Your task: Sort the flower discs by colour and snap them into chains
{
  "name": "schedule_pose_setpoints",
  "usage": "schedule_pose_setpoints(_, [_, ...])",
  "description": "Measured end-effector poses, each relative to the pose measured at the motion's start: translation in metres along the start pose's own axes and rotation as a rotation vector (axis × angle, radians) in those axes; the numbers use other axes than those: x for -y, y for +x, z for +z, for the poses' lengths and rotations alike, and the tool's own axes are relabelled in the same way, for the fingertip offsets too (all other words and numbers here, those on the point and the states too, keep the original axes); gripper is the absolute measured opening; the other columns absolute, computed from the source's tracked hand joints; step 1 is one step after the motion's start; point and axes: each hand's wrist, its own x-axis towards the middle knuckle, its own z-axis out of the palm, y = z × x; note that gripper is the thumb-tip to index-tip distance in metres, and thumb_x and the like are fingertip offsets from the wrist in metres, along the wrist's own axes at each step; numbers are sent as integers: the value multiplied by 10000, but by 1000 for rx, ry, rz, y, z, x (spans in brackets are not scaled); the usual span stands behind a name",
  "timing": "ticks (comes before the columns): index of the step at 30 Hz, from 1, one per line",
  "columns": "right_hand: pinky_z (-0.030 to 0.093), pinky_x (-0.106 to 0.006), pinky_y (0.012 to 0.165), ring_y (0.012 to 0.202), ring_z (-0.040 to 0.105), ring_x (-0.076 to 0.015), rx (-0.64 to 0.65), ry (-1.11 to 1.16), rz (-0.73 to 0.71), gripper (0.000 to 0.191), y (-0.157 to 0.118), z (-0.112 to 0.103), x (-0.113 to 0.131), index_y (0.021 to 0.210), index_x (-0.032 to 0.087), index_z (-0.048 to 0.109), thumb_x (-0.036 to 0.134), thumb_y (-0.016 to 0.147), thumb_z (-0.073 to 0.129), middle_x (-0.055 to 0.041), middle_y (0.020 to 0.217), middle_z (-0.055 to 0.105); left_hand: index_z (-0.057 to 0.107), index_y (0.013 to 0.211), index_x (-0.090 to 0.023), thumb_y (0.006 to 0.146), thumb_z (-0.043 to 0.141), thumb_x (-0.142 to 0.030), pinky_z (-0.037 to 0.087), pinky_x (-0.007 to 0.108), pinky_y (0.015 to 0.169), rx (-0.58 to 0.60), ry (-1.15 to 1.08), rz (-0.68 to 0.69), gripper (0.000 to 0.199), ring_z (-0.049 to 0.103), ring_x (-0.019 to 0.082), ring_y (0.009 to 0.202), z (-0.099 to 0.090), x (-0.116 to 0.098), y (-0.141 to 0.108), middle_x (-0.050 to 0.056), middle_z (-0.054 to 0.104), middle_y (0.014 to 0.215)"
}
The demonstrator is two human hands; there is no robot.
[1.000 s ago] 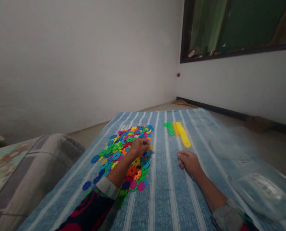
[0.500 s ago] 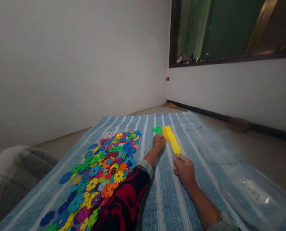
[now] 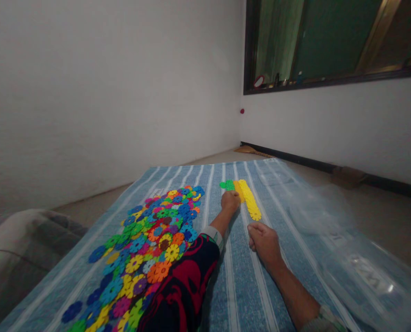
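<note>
A yellow strip of overlapping flower-shaped discs lies on the striped blue cloth. Against its left side are orange discs, and further left green ones. My left hand is closed at the near end of the orange discs, its fingertips partly hidden. My right hand is closed just below the near end of the yellow strip; whatever its fingers may hold is too small to make out. A large pile of many-coloured discs spreads to the left of my left arm.
Clear plastic bags lie along the cloth's right side. A grey cloth-covered shape is at the left edge. Walls and a dark-framed window stand beyond, with a brown flat object on the floor at right.
The view has shifted slightly. My left hand has moved a little nearer the orange discs' lower end. My right hand stays closed in nearly the same place.
</note>
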Motion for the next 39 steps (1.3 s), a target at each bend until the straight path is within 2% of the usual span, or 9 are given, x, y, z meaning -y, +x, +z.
schedule_pose_setpoints(3, [390, -221, 383, 368, 478, -114, 14, -7, 11, 287, 0, -1, -1, 694, 180, 630, 460, 699, 565, 51, 413, 515, 752, 836, -132, 708, 577, -80, 464, 280, 759, -62, 7, 7, 223, 672, 232, 921, -3, 5, -9, 127, 745, 911])
schedule_pose_setpoints(8, [405, -226, 411, 387, 494, -119, 13, -69, 14, 301, -3, -7, -1, 727, 167, 648, 455, 692, 567, 43, 423, 526, 752, 812, -132, 732, 570, -118, 472, 250, 728, -45, -10, 56, 199, 666, 173, 808, -11, 15, -42, 73, 739, 820])
schedule_pose_setpoints(13, [420, -241, 429, 390, 506, -130, 32, -129, 8, 322, -6, -12, -1, 747, 153, 666, 455, 680, 578, 30, 427, 543, 745, 780, -152, 755, 565, -180, 470, 241, 719, 26, 11, 142, 184, 636, 151, 752, -39, 26, -90, 27, 713, 748])
schedule_pose_setpoints(16, [433, -248, 442, 403, 525, -140, 19, -146, 13, 329, -7, -14, -2, 762, 143, 678, 446, 669, 587, 19, 432, 558, 732, 764, -155, 772, 534, -179, 459, 250, 760, 104, 146, 267, 199, 620, 162, 792, -75, 40, -121, 42, 710, 789])
schedule_pose_setpoints(18, [439, -252, 449, 405, 531, -143, 19, -153, 15, 337, -7, -15, -3, 772, 136, 683, 443, 668, 589, 15, 439, 567, 715, 745, -161, 774, 527, -173, 447, 253, 773, 126, 278, 276, 191, 611, 167, 805, -106, 55, -141, 47, 703, 805])
schedule_pose_setpoints(24, [444, -255, 446, 411, 539, -149, 18, -154, 14, 367, -8, -15, -2, 778, 123, 693, 454, 652, 596, 9, 436, 570, 656, 680, -176, 782, 483, -140, 382, 241, 661, 134, 669, 19, 204, 589, 162, 720, -205, 109, -180, 33, 649, 718])
schedule_pose_setpoints(28, [445, -259, 447, 415, 542, -150, 0, -139, 39, 386, -8, -14, -2, 791, 119, 687, 462, 634, 604, 14, 439, 563, 679, 750, -189, 791, 498, -180, 362, 240, 639, 127, 805, -102, 187, 604, 175, 760, -247, 138, -191, 35, 667, 766])
schedule_pose_setpoints(33, [436, -259, 446, 410, 529, -142, 8, -134, 30, 372, -9, -16, -3, 782, 125, 677, 459, 635, 600, 15, 448, 567, 723, 965, -238, 739, 623, -303, 370, 232, 636, 200, 755, -150, 256, 623, 191, 816, -261, 154, -194, 28, 700, 855])
schedule_pose_setpoints(39, [444, -267, 493, 427, 539, -150, 24, -221, -40, 324, -12, -18, 0, 733, 149, 671, 448, 661, 568, 13, 443, 566, 739, 916, -230, 701, 653, -339, 363, 227, 619, 231, 774, -196, 256, 617, 195, 818, -254, 148, -193, 38, 703, 859])
